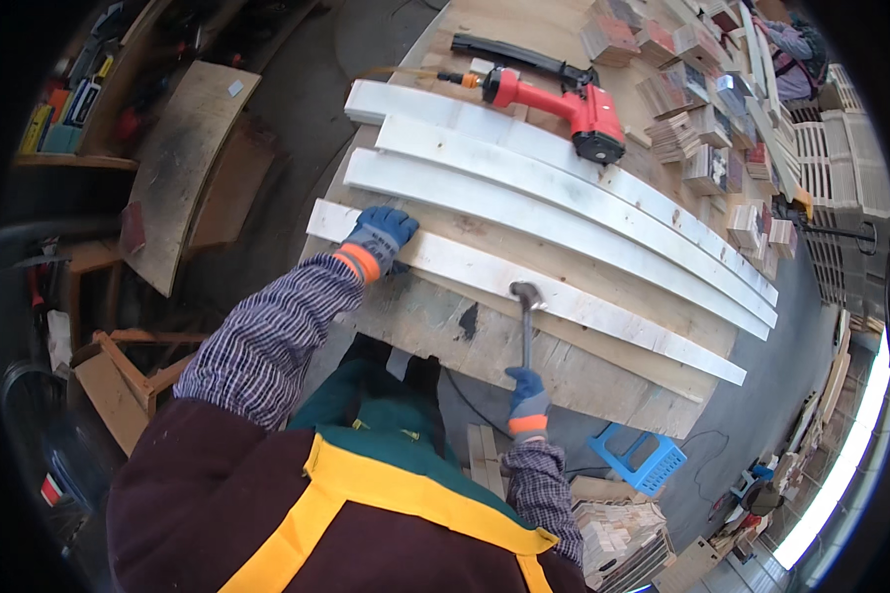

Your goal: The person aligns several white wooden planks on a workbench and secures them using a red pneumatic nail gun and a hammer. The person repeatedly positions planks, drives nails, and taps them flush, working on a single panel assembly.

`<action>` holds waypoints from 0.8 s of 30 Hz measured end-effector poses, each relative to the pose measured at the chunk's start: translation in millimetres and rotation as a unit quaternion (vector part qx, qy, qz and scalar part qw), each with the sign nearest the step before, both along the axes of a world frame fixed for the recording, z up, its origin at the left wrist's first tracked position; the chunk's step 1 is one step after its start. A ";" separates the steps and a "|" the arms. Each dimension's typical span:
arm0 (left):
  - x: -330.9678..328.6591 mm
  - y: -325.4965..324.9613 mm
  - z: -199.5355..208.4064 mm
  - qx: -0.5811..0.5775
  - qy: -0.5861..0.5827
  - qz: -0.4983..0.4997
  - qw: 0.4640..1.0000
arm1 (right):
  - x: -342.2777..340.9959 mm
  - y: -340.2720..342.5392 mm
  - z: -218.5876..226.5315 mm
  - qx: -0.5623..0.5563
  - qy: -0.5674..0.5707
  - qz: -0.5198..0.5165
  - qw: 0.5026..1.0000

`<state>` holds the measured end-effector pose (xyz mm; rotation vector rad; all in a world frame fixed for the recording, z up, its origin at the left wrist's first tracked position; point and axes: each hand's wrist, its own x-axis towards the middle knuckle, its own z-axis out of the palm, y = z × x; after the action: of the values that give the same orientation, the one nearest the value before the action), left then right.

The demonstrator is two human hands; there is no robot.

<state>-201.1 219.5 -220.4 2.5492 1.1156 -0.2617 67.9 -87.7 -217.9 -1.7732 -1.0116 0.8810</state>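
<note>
My left hand (384, 229), in a blue and grey work glove with an orange cuff, grips the nearest white-painted board (613, 315) near its left end. My right hand (529, 395), gloved alike, is closed around the handle of a hammer (527, 336). The hammer's dark head rests on or just over the middle of that board; contact is hard to tell. Beyond it, several more white boards (564, 218) lie roughly parallel on the plywood worktable (415, 314). A red nail gun (595, 117) lies across the farthest boards, with an air hose fitting at its left.
Stacks of short wood blocks (674, 136) crowd the table's far right. A blue plastic stool (641, 457) stands on the floor by the near right edge. Leaning plywood (183, 168) and a shelf are at left. Another person (789, 54) is at the far right.
</note>
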 end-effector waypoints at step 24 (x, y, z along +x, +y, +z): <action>0.5 1.7 1.4 -0.019 0.015 0.002 1.000 | -51.9 44.2 15.5 -0.079 0.002 0.009 0.997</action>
<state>-200.6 221.2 -219.0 2.5182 1.1165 -0.3186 16.0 -43.5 -202.5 -1.8954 -0.9789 0.9996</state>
